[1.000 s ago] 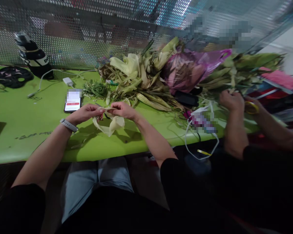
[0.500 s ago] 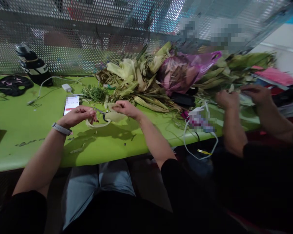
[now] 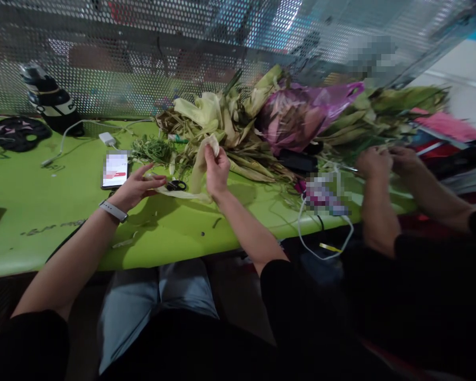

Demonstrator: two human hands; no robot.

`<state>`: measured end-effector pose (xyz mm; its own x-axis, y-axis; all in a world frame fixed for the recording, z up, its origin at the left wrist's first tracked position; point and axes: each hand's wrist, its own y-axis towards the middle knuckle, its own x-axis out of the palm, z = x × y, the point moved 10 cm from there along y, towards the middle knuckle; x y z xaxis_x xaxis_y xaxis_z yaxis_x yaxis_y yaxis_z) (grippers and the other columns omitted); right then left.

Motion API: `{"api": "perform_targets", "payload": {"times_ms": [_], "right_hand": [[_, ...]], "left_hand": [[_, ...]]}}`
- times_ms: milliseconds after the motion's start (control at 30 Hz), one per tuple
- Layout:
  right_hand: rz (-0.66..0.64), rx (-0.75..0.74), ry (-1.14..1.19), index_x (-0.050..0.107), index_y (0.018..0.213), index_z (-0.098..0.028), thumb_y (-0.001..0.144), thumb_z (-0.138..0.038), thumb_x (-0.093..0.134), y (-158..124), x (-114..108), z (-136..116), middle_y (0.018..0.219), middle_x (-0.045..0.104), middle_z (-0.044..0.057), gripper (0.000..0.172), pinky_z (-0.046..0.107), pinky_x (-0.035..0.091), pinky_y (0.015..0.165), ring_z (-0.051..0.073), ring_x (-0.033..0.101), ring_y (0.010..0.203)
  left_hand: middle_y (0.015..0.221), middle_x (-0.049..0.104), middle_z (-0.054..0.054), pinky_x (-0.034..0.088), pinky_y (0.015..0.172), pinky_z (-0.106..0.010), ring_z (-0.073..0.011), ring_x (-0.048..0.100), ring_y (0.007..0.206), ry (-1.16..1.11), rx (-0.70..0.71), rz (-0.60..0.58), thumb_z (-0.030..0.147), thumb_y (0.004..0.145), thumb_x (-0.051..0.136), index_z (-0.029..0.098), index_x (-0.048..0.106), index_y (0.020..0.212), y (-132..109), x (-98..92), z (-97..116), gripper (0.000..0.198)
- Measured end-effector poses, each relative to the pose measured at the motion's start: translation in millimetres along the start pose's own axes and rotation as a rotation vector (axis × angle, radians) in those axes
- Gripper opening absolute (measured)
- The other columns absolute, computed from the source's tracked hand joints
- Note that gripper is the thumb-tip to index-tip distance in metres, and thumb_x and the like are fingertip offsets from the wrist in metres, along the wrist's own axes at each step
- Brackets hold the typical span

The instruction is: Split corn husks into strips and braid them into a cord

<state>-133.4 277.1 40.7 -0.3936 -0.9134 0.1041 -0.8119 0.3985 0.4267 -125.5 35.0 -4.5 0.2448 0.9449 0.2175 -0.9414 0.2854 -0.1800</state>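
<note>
In the head view, the person works above a green surface [image 3: 83, 248]. The right hand [image 3: 218, 177] has thumb and fingers pinched together on a pale corn husk strip [image 3: 199, 172], close to its upper end. From that pinch the strip drops down beside the hand, then bends leftward in a narrow band toward the left hand [image 3: 137, 189]. Holding it high by one end probably serves to hang the wide part open and away from the clutter. The left hand's thumb is raised apart from its fingers, which lie at the strip's far end; whether they grip it cannot be told.

Dark-handled scissors [image 3: 178, 184] lie just behind the band, near the left fingertips, a spot that seems chosen for easy reach. The phone [image 3: 115, 169] lies screen up behind the left wrist, likely so that it can be read at a glance. A heap of green shreds [image 3: 153, 151] sits behind the scissors, and the larger husk pile [image 3: 206, 114] is pushed back against the perforated screen [image 3: 122, 69], presumably to leave working room in front. A purple bag [image 3: 291, 119] rests against that pile. To the right, a co-worker's hands [image 3: 375, 161] meet at something too small to make out.
</note>
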Motion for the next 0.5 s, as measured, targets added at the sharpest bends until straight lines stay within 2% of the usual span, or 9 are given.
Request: {"api": "perform_targets", "payload": {"times_ms": [100,233,367,433,500], "right_hand": [[0.055,-0.042,-0.015,0.063,0.113,-0.019,0.094,-0.053,0.05,-2,-5,-6,0.114,0.067,0.009,0.041,0.042,0.052,0.108,0.023,0.063,0.118],[0.151,-0.077,-0.008,0.064,0.113,-0.018,0.092,-0.056,0.048,9,-20,-9,0.117,0.066,0.01,0.046,0.043,0.051,0.109,0.024,0.062,0.123],[0.394,-0.072,0.131,0.061,0.125,-0.019,0.093,-0.053,0.048,40,-69,6,0.127,0.063,0.01,0.049,0.04,0.055,0.102,0.022,0.061,0.127],[0.519,0.021,0.22,0.057,0.129,-0.023,0.094,-0.054,0.047,55,-98,27,0.127,0.063,0.008,0.049,0.036,0.061,0.089,0.019,0.065,0.119],[0.619,0.11,0.274,0.053,0.132,-0.025,0.093,-0.057,0.049,66,-126,47,0.123,0.064,0.007,0.05,0.032,0.062,0.077,0.017,0.069,0.107]], "left_hand": [[0.108,0.078,-0.014,0.061,0.071,-0.027,-0.024,0.076,0.1,-0.072,-0.078,-0.017,-0.001,0.067,0.082,0.018,0.05,0.141,0,-1.2,-6,0.082],[0.094,0.08,-0.007,0.061,0.077,-0.025,-0.0171,0.076,0.095,-0.153,0.07,0.091,-0.01,0.072,0.071,0.018,0.049,0.139,5,-19.1,15,0.076],[0.092,0.08,-0.005,0.058,0.08,-0.021,-0.0142,0.074,0.101,-0.228,0.35,0.198,-0.015,0.073,0.063,0.017,0.052,0.134,4,-49.5,60,0.069],[0.095,0.08,-0.003,0.059,0.084,-0.021,-0.0133,0.073,0.104,-0.283,0.471,0.228,-0.014,0.074,0.061,0.019,0.056,0.126,-3,-64.1,84,0.062],[0.102,0.079,0.001,0.057,0.079,-0.013,-0.0077,0.07,0.107,-0.348,0.515,0.232,-0.01,0.079,0.059,0.023,0.061,0.117,-10,-74.4,101,0.051]]}}
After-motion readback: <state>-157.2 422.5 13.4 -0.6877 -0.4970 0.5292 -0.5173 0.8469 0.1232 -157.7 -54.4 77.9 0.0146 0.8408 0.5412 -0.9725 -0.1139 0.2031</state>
